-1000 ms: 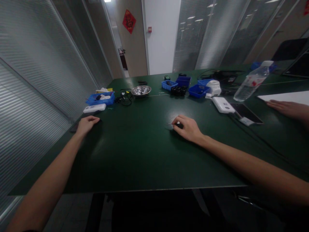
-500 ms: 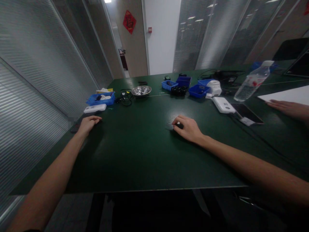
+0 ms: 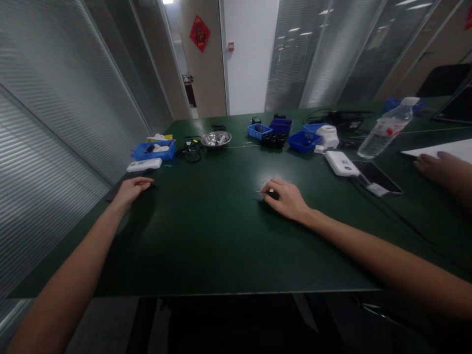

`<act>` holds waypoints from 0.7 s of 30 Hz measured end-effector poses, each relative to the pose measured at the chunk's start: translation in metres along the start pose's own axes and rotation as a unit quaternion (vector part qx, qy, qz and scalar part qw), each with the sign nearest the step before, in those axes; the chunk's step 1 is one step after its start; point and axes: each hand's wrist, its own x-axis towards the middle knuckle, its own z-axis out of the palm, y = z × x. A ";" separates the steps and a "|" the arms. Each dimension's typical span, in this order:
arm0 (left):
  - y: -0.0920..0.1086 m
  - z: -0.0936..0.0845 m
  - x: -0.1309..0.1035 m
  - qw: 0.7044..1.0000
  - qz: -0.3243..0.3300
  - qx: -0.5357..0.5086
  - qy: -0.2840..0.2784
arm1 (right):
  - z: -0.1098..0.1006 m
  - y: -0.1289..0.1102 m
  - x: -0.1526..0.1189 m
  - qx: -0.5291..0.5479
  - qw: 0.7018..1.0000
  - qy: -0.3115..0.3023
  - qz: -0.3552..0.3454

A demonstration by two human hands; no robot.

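Note:
My right hand [image 3: 285,197] rests on the green table [image 3: 199,236] right of the middle, thumb and forefinger pinched on a small thin object [image 3: 259,192] that points left. It is too small and blurred to name. At the left side of the table lies my left hand [image 3: 132,190], its fingers bent together and pointing right; whether anything is between them is hidden. Just beyond it are a white power bank [image 3: 144,165] and a blue tray [image 3: 154,151] with small items. A dark flat object lies partly under the left wrist.
A metal bowl [image 3: 216,139] with small pieces stands farther back, beside black cables [image 3: 191,149]. Blue bins [image 3: 304,141], a white power bank [image 3: 341,163], a phone [image 3: 379,177] and a water bottle [image 3: 387,129] are at the right. Another person's hand [image 3: 444,169] rests on white paper.
The small object in my right hand now shows as a thin line instead of a pale, flat shape. The other person's hand has shifted on the paper. My hands have barely moved.

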 end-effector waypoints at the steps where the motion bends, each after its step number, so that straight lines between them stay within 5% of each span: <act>1: 0.000 0.000 -0.001 1.000 -0.008 -0.008 -0.002 | 0.000 0.000 0.000 -0.001 1.000 0.001 -0.001; 8: -0.001 0.004 -0.002 0.999 -0.035 0.002 0.013 | 0.003 0.001 0.000 -0.016 1.000 0.010 -0.006; 21: 0.022 0.006 -0.016 0.983 0.075 0.164 0.039 | 0.004 0.002 0.001 -0.015 1.000 0.003 -0.012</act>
